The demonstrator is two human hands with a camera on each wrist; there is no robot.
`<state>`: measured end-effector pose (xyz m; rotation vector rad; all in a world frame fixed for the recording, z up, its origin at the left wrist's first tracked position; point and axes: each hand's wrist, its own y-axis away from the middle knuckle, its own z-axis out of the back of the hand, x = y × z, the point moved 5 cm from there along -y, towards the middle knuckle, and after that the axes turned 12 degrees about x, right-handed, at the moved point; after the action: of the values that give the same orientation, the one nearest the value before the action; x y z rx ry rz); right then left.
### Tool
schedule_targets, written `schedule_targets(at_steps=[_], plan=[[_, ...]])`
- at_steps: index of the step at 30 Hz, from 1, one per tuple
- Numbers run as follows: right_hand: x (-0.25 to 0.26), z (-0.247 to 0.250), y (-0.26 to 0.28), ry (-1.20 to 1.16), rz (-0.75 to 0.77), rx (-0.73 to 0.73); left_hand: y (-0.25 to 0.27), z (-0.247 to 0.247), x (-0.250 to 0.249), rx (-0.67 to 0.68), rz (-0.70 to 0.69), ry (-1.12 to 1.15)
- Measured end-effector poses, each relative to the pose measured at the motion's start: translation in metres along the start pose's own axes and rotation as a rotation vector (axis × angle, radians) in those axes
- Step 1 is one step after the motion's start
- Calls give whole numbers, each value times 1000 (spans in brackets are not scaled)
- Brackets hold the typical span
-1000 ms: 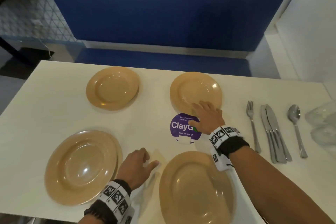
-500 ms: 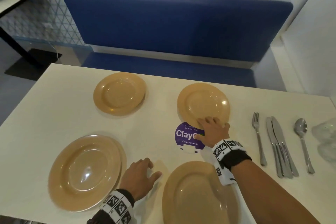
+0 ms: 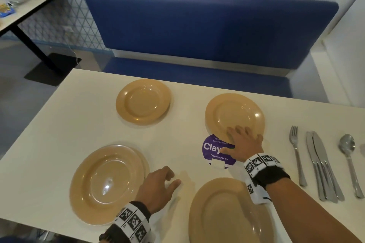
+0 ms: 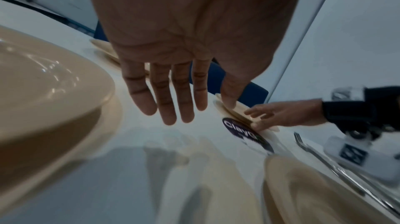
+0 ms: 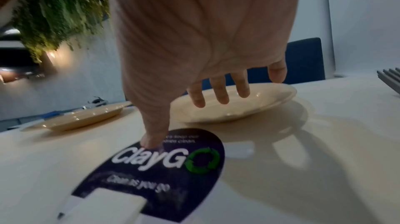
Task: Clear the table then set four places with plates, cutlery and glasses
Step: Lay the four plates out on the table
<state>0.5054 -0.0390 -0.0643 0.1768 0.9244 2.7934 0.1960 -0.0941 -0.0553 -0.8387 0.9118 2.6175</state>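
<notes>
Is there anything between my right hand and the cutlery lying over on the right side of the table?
Nothing visible. The right hand rests at the near rim of the far right plate, thumb on the purple sticker. Only bare table lies between it and the fork, the nearest piece of cutlery.

Head view high above table (image 3: 88,104); wrist views low, sharing it.

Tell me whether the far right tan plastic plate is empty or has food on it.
Empty: the far right tan plastic plate shows only bare glossy surface.
</notes>
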Motion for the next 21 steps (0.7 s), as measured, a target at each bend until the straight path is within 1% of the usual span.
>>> schedule_targets(at_steps=[2, 4, 6, 8, 10, 12, 14, 16, 18, 20, 21], plan=[[-1, 5, 12, -48, 0, -40, -3, 30, 3, -82, -16, 11], [-1, 7, 34, -105, -3, -84, -12, 64, 12, -130, -14, 0], [-2, 1, 63, -177, -18, -132, -24, 94, 23, -124, -3, -34], [-1, -12, 95, -241, -47, -169, -32, 111, 37, -84, 15, -89], [4, -36, 125, -287, -87, -179, -34, 116, 53, -27, 41, -150], [15, -67, 149, -288, -130, -120, -27, 114, 72, 1, 54, -213], [29, -99, 169, -316, -188, -74, -17, 110, 96, 1, 61, -249], [41, -130, 182, -378, -207, -51, -4, 103, 122, -2, 52, -308], [51, -152, 190, -392, -251, -6, 13, 97, 138, 0, 24, -363], [56, -165, 195, -408, -289, 21, 30, 88, 146, 36, 8, -391], [59, -167, 196, -401, -299, 27, 36, 84, 149, 67, 25, -401]])
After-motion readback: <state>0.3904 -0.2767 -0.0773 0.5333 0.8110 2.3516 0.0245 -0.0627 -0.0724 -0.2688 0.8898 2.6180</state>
